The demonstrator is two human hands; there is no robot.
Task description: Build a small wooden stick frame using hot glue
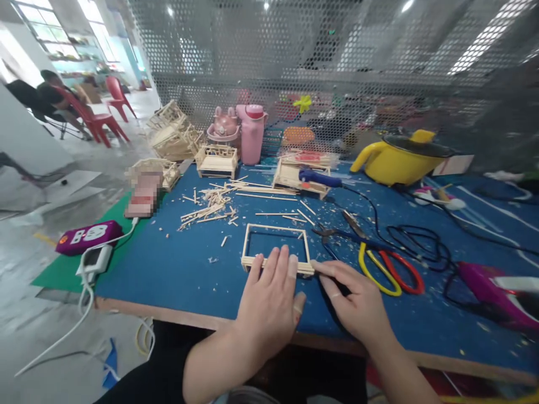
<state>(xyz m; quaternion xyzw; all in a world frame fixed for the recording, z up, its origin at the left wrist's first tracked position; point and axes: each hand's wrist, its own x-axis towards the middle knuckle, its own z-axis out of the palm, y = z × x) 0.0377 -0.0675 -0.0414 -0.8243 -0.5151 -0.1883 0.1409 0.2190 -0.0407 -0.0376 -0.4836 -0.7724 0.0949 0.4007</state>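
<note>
A small rectangular frame of pale wooden sticks [275, 227] lies on the blue tabletop, its near side built up of several stacked sticks. My left hand [269, 292] rests flat across that near side, fingers stretched out over the sticks. At the frame's near right corner is my right hand [353, 300], its fingers curled and the index fingertip touching the corner. Whatever those fingers pinch is hidden. Just beyond the frame, loose wooden sticks [210, 205] lie in a pile. Pliers [328, 233] and scissors with yellow and red handles [391, 272] lie to the right.
Small stick-built beds [217, 161] stand at the back. A blue glue gun [320, 178] rests on another stick piece. Behind are a pink bottle [252, 134], a yellow pot [396, 163] and a perforated metal screen [252, 50]. A phone [145, 196] and cables lie left.
</note>
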